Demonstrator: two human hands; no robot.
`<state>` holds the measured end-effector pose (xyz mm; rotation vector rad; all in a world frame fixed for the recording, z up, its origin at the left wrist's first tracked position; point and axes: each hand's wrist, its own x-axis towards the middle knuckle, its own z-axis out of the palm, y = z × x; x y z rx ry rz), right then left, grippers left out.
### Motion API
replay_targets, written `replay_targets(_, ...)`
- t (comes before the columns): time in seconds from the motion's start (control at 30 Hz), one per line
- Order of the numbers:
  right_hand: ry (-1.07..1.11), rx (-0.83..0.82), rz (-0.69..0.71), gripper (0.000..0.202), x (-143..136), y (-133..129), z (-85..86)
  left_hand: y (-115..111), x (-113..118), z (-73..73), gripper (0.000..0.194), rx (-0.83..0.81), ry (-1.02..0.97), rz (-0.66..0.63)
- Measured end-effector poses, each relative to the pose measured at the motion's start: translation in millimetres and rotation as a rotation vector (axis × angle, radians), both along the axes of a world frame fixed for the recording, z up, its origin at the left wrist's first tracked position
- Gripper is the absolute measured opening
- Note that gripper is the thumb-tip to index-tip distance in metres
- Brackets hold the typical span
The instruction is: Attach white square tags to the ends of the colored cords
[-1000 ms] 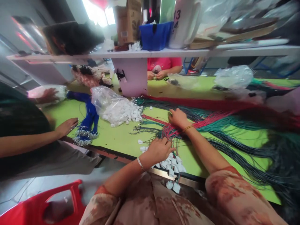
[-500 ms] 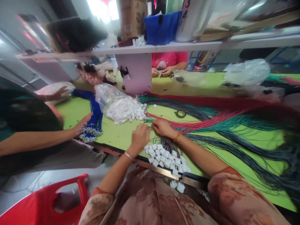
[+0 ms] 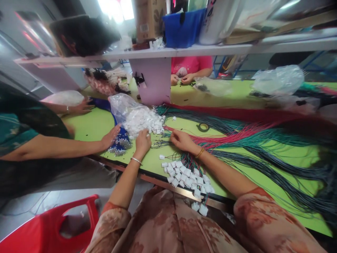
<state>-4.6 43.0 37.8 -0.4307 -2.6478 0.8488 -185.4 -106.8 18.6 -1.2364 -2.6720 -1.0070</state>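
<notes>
At the near edge of a pile of white plastic connectors, my left hand has its fingers curled together. Their tips are partly hidden, so what they pinch cannot be made out. My right hand is closed over the ends of thin wires, thumb and forefinger together; which strand it grips is hidden. Bare terminal ends stick out left of it. Below lies a heap of white connectors with wires attached, some hanging over the table edge. One wired connector lies just above this heap.
A clear plastic bag holds part of the pile. Black tape lies behind my right hand. At left, a co-worker's hands touch blue wires. Another person works across the table. A shelf spans overhead; a red chair stands lower left.
My left hand has moved left, away from my right hand, to the connector pile. A wired connector now lies above the heap. The co-worker's near hand and the blue wires have shifted right.
</notes>
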Motion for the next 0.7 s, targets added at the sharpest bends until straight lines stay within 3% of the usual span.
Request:
replay_targets(0.07,0.112,-0.158,0.062,0.014,-9,-5,6.9,3,4,4.8,0.009,0.183,-0.236,-0.006)
replay_targets(0.17,0.233,-0.354,0.118,0.017,-23,-16,17.6,8,12,14.1,0.011,0.429,-0.754,-0.030)
replay_targets(0.27,0.286,-0.452,0.119,0.017,-31,-25,24.4,11,21,22.6,0.013,0.596,-1.110,-0.097)
replay_targets(0.33,0.319,-0.416,0.084,0.016,-31,-28,24.9,12,26,25.2,0.015,0.666,-1.257,-0.151)
replay_targets(0.47,0.410,-0.185,0.032,0.010,-23,-28,20.2,13,34,22.8,0.016,0.745,-1.460,-0.231)
replay_targets(0.7,0.395,0.049,0.043,0.005,-17,-26,19.5,15,43,22.5,0.017,0.755,-1.474,-0.262)
